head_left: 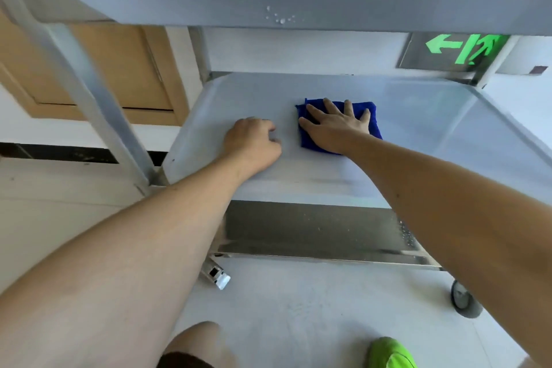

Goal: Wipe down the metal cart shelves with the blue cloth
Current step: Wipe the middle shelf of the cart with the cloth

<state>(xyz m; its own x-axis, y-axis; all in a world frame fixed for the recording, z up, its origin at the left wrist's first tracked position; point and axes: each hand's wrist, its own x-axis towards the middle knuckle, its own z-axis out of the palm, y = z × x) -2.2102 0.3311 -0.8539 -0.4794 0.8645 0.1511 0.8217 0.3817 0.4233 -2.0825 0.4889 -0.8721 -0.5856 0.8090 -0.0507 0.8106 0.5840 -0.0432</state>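
A person's right hand [334, 125] lies flat, fingers spread, pressing one folded blue cloth [375, 121] onto the middle shelf [433, 128] of a metal cart [98, 92]. The left hand [252, 140] rests just beside it on the same shelf, fingers curled under in a loose fist, holding nothing. Three shelves show: a top shelf [298, 0] beaded with a few water droplets [280, 16], the middle one, and a lower shelf [313, 233]. One caster wheel [461, 297] stands on the pale floor [298, 323]. One green exit sign [460, 49] glows on the wall behind, with a wooden door [119, 69] at left.
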